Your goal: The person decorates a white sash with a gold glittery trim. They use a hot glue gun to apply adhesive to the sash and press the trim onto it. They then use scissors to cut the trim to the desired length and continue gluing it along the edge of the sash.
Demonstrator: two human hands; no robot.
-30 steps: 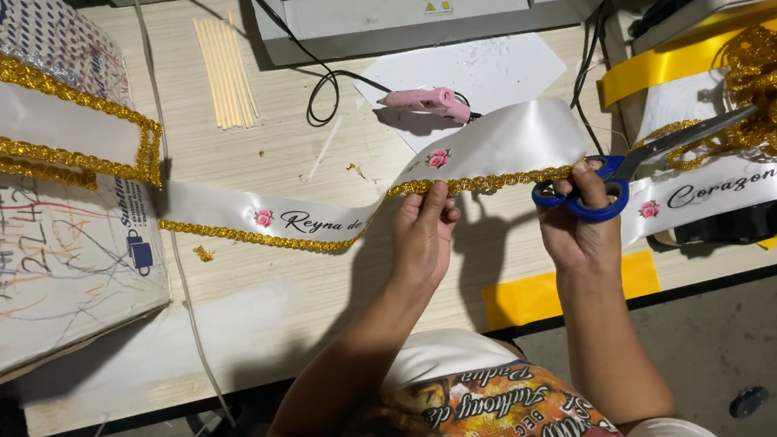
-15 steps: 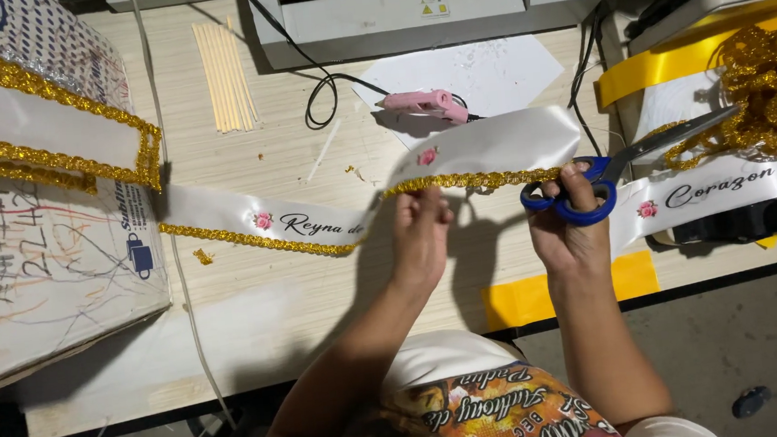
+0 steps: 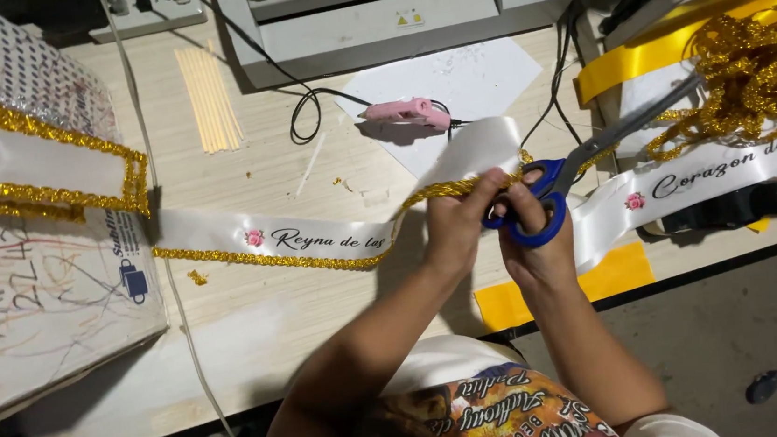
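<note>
Cluttered wooden tabletop point(image 3: 258, 333) lay below; the left hand point(image 3: 458, 231) pinched the white sash point(image 3: 315, 239) by its gold trim point(image 3: 447, 190), lifted taut, while the right hand point(image 3: 533, 243) gripped blue-handled scissors point(image 3: 559, 185), blades parted, beside it.

The ribbon point(image 3: 315, 239) is white with black writing, a little pink flower and a shiny gold edge. The scissors point(image 3: 537, 201) have blue handles. The glue gun point(image 3: 405, 112) is pink, and the bench point(image 3: 262, 164) is light brown wood.
</note>
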